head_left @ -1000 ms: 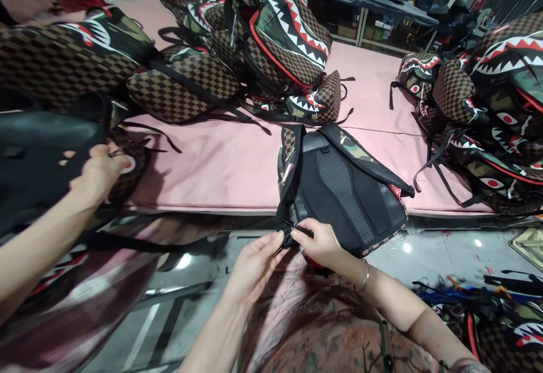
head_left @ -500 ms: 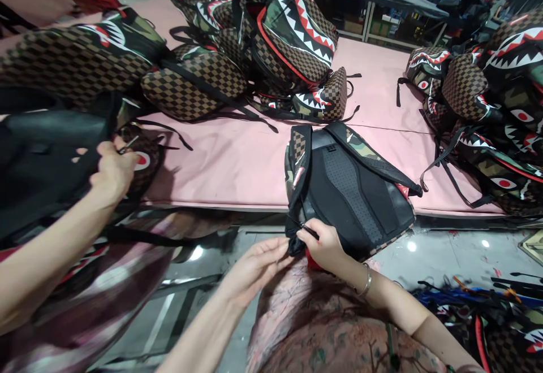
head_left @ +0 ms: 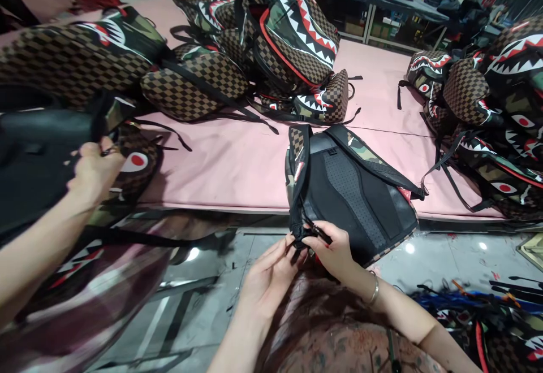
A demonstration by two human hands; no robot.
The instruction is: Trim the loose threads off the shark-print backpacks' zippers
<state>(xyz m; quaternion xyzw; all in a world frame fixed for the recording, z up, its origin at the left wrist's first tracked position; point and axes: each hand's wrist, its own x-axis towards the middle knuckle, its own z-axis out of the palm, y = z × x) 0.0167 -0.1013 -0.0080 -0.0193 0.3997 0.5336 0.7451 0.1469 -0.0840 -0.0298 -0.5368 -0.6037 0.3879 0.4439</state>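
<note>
A backpack (head_left: pixel 358 186) lies at the front edge of the pink table, its black padded back facing up and its shoulder straps toward the far side. My left hand (head_left: pixel 271 277) pinches the black strap end (head_left: pixel 298 236) at the bag's near left corner. Close against it, my right hand (head_left: pixel 335 254) is closed around a small dark tool (head_left: pixel 321 234), which looks like thread snips, though the fingers partly cover it. The tool's tip is beside the strap end. Exactly where the two touch is hidden by my fingertips.
At the left, a co-worker's hand (head_left: pixel 95 172) is at another black-backed backpack (head_left: pixel 38 147). Checkered shark-mouth backpacks (head_left: pixel 292 39) are heaped along the far side of the pink table (head_left: pixel 220 164). More backpacks (head_left: pixel 500 130) stand at right, with others on the floor below.
My left hand has shifted slightly right and turned, its fingers now more curled at the strap end. My right hand has moved slightly right and down. The co-worker's hand has moved left.
</note>
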